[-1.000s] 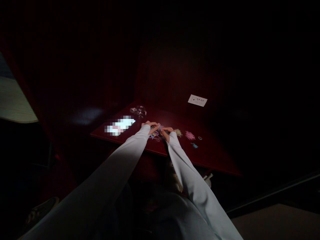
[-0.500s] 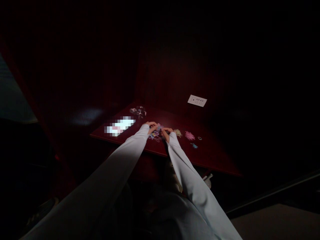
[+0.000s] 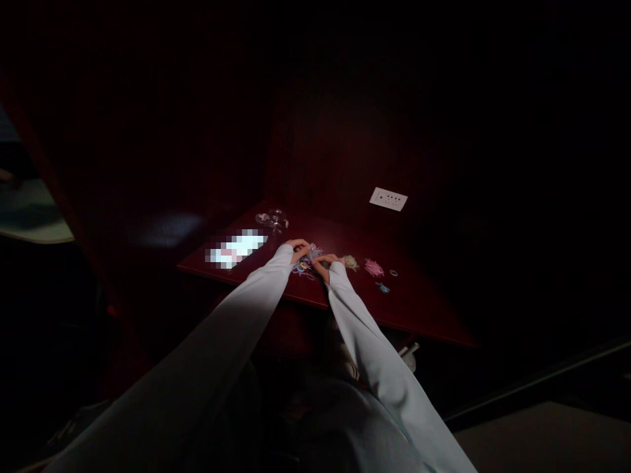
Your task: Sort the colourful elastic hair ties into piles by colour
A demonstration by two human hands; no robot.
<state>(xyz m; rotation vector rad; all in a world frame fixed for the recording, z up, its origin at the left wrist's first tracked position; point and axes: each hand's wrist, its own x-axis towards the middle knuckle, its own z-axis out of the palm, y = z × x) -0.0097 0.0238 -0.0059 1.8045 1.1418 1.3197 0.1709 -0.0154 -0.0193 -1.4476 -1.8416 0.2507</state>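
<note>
My left hand [image 3: 298, 249] and my right hand [image 3: 324, 264] are close together over a mixed pile of coloured bands [image 3: 303, 268] on the dark red table [image 3: 424, 305]. Both hands have curled fingers at a pale bluish-purple cluster of bands [image 3: 314, 252]; which fingers grip it is too small to tell. Just right of my right hand lies a yellowish pile [image 3: 351, 263]. Beyond it are a pink pile [image 3: 374, 267], a small blue pile [image 3: 383, 287] and a single greenish ring [image 3: 393, 272].
A lit, pixelated screen [image 3: 236, 248] lies at the table's left. Behind it stands a clear round container [image 3: 277, 218] beside a small clear item with pink [image 3: 262, 217]. A white socket plate [image 3: 389, 199] is on the back wall. At far left, a pale surface [image 3: 34, 210] shows.
My right hand has shifted slightly left, nearer my left hand. At far left, the pale surface looks different and part of a person's hand now shows dimly.
</note>
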